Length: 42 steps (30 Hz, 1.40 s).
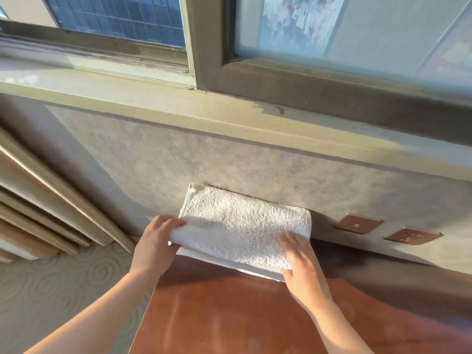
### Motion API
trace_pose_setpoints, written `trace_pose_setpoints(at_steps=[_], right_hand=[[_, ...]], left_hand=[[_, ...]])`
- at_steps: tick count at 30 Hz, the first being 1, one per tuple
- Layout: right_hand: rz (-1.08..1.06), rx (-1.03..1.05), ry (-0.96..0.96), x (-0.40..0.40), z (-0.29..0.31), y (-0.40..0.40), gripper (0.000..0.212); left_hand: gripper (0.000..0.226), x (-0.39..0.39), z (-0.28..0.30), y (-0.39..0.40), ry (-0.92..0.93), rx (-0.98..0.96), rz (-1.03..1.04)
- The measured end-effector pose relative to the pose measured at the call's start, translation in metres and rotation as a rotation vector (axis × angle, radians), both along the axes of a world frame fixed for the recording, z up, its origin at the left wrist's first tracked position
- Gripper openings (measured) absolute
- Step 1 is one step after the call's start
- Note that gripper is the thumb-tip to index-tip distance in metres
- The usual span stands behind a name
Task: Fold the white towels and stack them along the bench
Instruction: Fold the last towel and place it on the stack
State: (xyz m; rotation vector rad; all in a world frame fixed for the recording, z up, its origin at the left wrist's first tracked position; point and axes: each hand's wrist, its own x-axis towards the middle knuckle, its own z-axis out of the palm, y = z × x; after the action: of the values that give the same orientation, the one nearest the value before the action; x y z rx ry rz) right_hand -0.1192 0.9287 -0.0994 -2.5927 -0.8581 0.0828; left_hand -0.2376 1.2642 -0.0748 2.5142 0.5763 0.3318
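White towel (242, 226), folded, lies at the far edge of the brown counter (229, 315), against the wall. Left hand (155, 241) at 9 o'clock of it, fingers curled, gripping the folded edge. Right hand (301, 267) at 5 o'clock, fingers straight, pressing flat on top.

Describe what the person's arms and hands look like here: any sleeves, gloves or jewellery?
Both forearms are bare as far as the frame shows, with no sleeves in view. The left hand and right hand wear no gloves, and no rings, watch or bracelet show on either.
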Motion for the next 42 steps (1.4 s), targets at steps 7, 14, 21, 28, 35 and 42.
trace_pose_setpoints(at_steps=[7, 14, 21, 28, 35, 42], right_hand=[[-0.367, 0.232, 0.145, 0.009, 0.016, -0.003, 0.051], [-0.495, 0.232, 0.27, 0.017, 0.024, -0.004, 0.043], [-0.271, 0.065, 0.146, 0.022, 0.011, -0.015, 0.064], [-0.305, 0.168, 0.233, -0.003, 0.012, -0.012, 0.077], [-0.123, -0.096, 0.023, 0.0, 0.018, 0.006, 0.072], [-0.11, -0.103, 0.062, 0.032, 0.014, 0.09, 0.062]], left_hand=[[0.044, 0.032, 0.025, 0.005, 0.155, -0.295, 0.223], [0.055, 0.058, 0.045, -0.003, 0.069, -1.289, 0.264], [0.052, 0.074, 0.042, -0.001, -0.026, -1.138, 0.304], [0.053, 0.078, 0.035, 0.01, -0.042, -1.018, 0.023], [0.043, 0.076, 0.011, -0.007, 0.009, -0.091, 0.094], [0.062, 0.103, -0.004, -0.094, 0.202, 0.226, -0.478]])
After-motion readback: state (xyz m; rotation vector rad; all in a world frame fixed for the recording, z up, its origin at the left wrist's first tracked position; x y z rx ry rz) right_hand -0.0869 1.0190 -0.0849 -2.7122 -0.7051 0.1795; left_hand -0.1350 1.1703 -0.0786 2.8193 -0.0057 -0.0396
